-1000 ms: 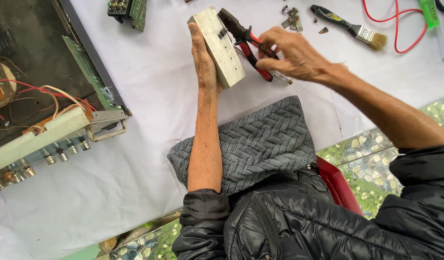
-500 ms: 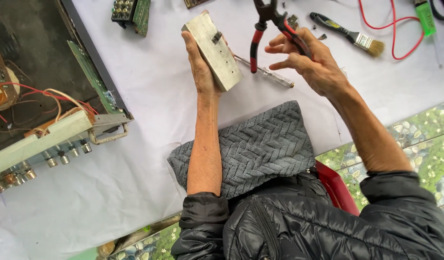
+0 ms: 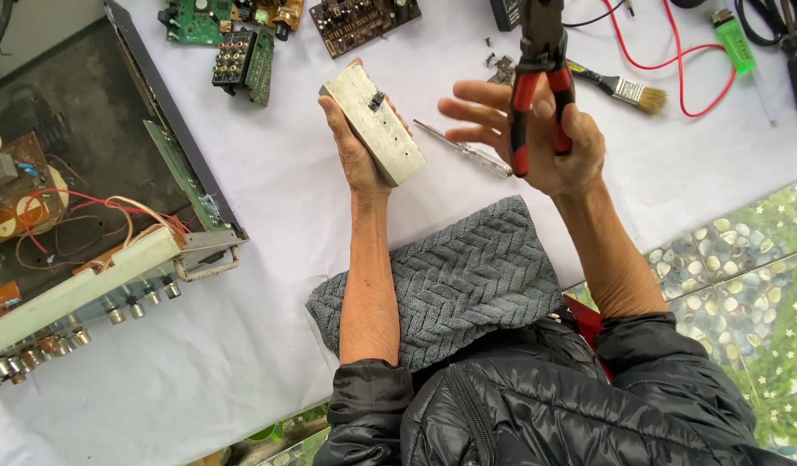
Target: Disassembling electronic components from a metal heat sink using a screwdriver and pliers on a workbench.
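Note:
My left hand grips a pale rectangular metal block from below, tilted, with a small dark part on its upper face. My right hand holds red-handled pliers upright by the handles with the thumb, the other fingers spread apart toward the block. The pliers' jaws point up toward the top edge of the view. A thin screwdriver lies on the white cloth between the two hands.
An opened amplifier chassis with wires and knobs lies at the left. Circuit boards sit at the top. A small brush, red wire and green lighter lie top right. A grey knitted cloth covers my lap.
My right hand has lifted the pliers away from the block and turned them upright. The fingers have spread. The block stays in my left hand, shifted slightly.

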